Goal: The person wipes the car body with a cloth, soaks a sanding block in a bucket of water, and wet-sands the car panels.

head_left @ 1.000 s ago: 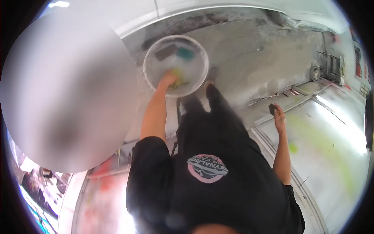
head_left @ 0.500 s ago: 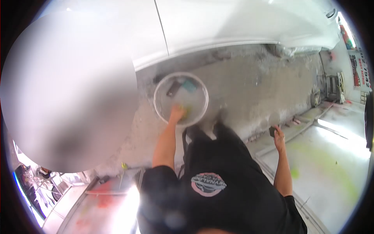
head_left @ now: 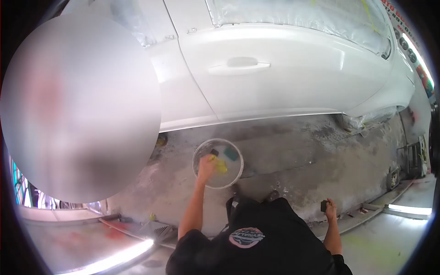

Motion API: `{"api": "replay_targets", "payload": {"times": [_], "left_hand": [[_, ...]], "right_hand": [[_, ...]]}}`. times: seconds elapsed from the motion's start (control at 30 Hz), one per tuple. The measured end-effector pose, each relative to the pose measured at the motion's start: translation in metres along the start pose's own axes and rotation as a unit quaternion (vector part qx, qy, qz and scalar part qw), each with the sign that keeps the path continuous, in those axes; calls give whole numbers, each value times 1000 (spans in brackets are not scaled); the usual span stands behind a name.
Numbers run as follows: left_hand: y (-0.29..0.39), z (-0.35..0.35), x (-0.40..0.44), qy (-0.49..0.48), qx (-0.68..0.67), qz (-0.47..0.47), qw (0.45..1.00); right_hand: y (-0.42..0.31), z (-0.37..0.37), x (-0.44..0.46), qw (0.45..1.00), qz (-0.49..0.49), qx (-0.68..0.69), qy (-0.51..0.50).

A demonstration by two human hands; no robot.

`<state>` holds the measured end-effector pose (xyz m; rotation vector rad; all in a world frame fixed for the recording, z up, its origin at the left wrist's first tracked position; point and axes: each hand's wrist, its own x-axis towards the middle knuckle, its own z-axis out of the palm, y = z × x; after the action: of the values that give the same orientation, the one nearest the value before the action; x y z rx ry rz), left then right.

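Over a round white-rimmed bucket (head_left: 239, 170) on the floor, my left hand (head_left: 206, 168) is closed on a yellow cloth (head_left: 221, 166); it could be a sponge, as the outline is soft. Inside the bucket lie a teal block (head_left: 230, 154) and a dark block (head_left: 214, 151), beside that hand. Off to the right, my right hand (head_left: 331, 209) grips a small dark block (head_left: 324, 206), away from the bucket. Its exact kind is too small to make out.
A white car (head_left: 284, 87) with plastic over its windows (head_left: 298, 13) and wheel (head_left: 369, 120) stands ahead. Panels with lit tubes (head_left: 408, 209) flank me. A floor grate (head_left: 158, 230) lies lower left. A large blurred disc hides the left side.
My view has tilted up, bringing the car door and handle into sight. My left hand has risen within the bucket with the yellow cloth. My right hand still holds the dark block.
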<state>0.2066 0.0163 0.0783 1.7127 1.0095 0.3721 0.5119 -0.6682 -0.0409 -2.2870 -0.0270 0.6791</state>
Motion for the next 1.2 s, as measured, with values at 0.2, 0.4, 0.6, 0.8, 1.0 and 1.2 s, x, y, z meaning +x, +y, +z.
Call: {"api": "replay_targets", "payload": {"times": [0.2,0.4,0.6,0.8,1.0,1.2], "left_hand": [[297,-66,11,158,-52,226,960],[409,-77,117,305,69,443,840],[381,18,229,348,449,515,642],[451,172,230,203,446,640,592],[501,296,229,150,438,711,529],[561,461,229,116,456,730,495]], "right_hand": [[55,-1,43,997,63,40,-16],[-37,23,11,988,99,120,3],[-2,32,-48,986,-3,114,118],[112,58,-142,942,197,199,188],[137,81,-150,923,231,183,248],[131,27,-78,908,239,231,255]]}}
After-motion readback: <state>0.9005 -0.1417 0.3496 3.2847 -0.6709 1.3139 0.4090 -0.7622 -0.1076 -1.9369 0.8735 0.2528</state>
